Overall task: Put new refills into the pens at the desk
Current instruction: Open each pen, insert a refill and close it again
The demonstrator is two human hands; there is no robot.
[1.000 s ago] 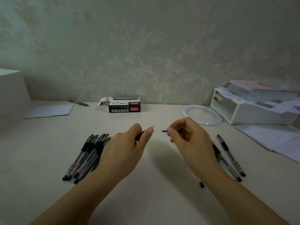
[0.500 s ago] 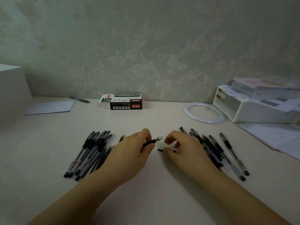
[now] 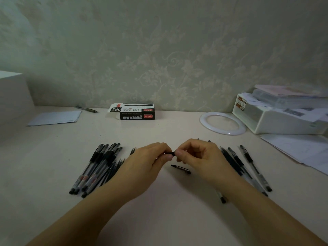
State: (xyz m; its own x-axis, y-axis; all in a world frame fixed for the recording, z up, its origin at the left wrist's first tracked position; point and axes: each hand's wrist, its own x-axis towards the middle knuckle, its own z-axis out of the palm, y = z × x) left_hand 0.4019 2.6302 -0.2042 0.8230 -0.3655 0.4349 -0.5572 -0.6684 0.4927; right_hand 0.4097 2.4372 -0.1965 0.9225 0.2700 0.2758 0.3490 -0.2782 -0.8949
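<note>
Both hands met mid-desk | pen was pinched between left hand and right hand, apparently by fingertips | cap was left on desk below them

You have a single view, from the camera on your head. It looks forward and down across the worktop to the wall behind it. Your forearms enter from the bottom edge and your hands meet close below the lens, near the frame's centre. The wide angle bends the edges.
</note>
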